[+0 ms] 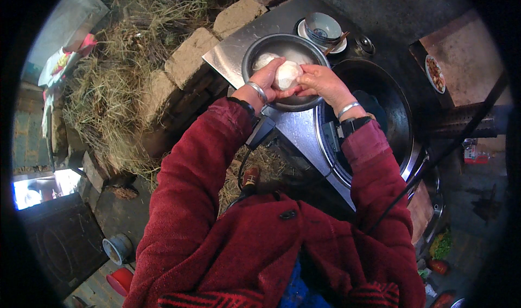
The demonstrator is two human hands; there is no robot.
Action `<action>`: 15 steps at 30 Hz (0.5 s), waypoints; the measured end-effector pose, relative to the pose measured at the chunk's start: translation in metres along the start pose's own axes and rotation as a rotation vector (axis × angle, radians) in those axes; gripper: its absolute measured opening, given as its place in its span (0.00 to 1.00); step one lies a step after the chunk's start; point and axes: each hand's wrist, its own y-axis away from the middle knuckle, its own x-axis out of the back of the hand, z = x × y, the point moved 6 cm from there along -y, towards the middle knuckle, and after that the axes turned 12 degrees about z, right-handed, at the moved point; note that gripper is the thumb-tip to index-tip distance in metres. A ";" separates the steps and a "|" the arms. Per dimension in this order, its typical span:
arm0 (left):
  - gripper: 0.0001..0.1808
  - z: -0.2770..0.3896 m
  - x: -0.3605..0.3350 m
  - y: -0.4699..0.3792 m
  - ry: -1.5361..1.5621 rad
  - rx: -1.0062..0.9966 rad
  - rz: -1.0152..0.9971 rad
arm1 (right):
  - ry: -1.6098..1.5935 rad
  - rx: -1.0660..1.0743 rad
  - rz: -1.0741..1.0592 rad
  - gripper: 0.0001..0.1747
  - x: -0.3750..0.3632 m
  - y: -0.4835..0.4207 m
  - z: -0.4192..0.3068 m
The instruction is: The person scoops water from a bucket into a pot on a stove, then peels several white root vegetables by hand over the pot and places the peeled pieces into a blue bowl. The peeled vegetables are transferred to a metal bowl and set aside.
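Note:
My left hand (266, 80) cups a white, roundish lump (288, 75), which looks like a peeled root vegetable. From the other side, the fingers of my right hand (321, 82) hold it too. Both hands are over a dark round metal basin (247, 63). Inside the basin, behind the held lump, are another white lump (265, 60) and a pale one (298, 56). What lies under my hands in the basin is hidden.
Stacked bowls (323, 26) and a plate stand behind the basin, beside a glass lid (364, 45). A large wok (392, 104) is set in the stove to the right. Bricks (191, 57) and piled straw (122, 63) border the left. A dish of food (435, 74) sits far right.

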 end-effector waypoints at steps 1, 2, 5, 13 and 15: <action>0.24 0.000 0.001 -0.001 -0.006 0.001 0.004 | -0.014 -0.010 0.007 0.20 0.001 0.000 0.000; 0.25 -0.001 0.001 -0.002 0.003 0.007 0.006 | -0.024 -0.002 0.009 0.20 0.001 0.001 0.000; 0.25 -0.001 0.003 -0.005 0.014 0.012 0.008 | -0.035 0.026 0.025 0.19 0.003 0.003 0.000; 0.24 -0.003 0.003 -0.008 0.001 0.027 0.051 | -0.019 0.020 0.012 0.19 0.006 -0.009 0.012; 0.23 -0.005 0.002 -0.010 -0.066 0.007 0.106 | 0.029 0.040 0.006 0.17 0.008 -0.012 0.016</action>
